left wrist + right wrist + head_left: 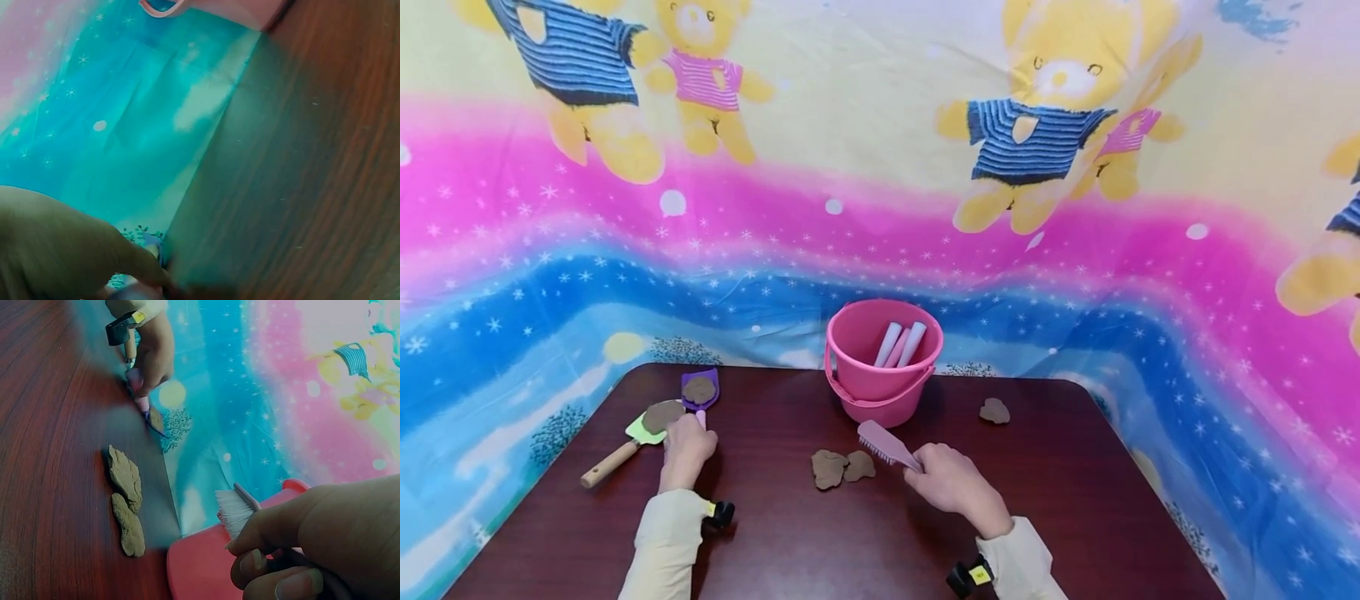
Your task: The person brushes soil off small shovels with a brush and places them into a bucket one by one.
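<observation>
My right hand (pixel 951 479) grips a dusky-pink brush (pixel 883 442) with pale bristles, held above the table, its head pointing toward the bucket. In the right wrist view the bristles (pixel 234 512) show beyond my thumb. My left hand (pixel 687 450) holds the pink handle of a small purple toy shovel (pixel 712 379) at the table's far left. A flat brown lump (pixel 700 390) lies on that shovel's blade. Right beside this hand lies a light-green shovel (pixel 636 429) with a wooden handle, bearing another brown lump (pixel 662 416). The left wrist view hides most of the grip.
A pink bucket (pixel 880 392) stands at the back middle, several pale and pink handles (pixel 898 346) sticking up inside. Two touching brown clay-like pieces (pixel 829 469) lie before it, and one more piece (pixel 995 410) sits to the right. A printed cloth (pixel 865 208) hangs behind the dark table (pixel 790 550).
</observation>
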`<state>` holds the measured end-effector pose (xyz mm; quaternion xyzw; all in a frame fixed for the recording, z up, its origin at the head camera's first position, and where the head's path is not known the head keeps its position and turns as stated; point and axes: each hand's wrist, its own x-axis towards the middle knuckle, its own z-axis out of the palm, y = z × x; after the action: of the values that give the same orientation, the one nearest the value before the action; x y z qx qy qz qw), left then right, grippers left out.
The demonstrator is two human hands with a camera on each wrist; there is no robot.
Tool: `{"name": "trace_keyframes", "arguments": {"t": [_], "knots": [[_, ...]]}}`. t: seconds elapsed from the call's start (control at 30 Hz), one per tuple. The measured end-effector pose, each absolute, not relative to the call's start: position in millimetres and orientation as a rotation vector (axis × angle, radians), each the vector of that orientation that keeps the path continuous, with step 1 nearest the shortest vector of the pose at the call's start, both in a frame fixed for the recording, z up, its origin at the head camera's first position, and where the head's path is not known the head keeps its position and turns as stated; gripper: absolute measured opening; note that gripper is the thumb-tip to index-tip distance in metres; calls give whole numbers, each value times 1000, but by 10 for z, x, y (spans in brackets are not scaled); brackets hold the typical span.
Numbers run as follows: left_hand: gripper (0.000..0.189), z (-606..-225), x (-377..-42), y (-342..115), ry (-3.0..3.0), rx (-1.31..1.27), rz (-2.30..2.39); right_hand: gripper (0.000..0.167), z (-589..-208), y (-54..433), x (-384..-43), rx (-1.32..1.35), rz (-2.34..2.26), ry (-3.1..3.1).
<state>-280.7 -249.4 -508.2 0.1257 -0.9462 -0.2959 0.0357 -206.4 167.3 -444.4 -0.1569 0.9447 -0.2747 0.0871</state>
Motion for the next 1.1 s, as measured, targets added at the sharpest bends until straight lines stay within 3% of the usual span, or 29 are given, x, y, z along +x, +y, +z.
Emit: {"name": "trace_keyframes", "arguments": {"t": [0.1, 0.87, 1.1], "knots": [[25, -5043, -2788, -2533, -2952, 403, -904, 27, -4445, 1672, -2061, -458, -812, 2814], [41, -4839, -2687, -2613, -3069, 466, -888, 21, -4478, 1647, -2051, -448, -796, 2807], [25, -4776, -2684, -2626, -3085, 322, -861, 22, -4481, 1648, -2047, -473, -817, 2806]]}}
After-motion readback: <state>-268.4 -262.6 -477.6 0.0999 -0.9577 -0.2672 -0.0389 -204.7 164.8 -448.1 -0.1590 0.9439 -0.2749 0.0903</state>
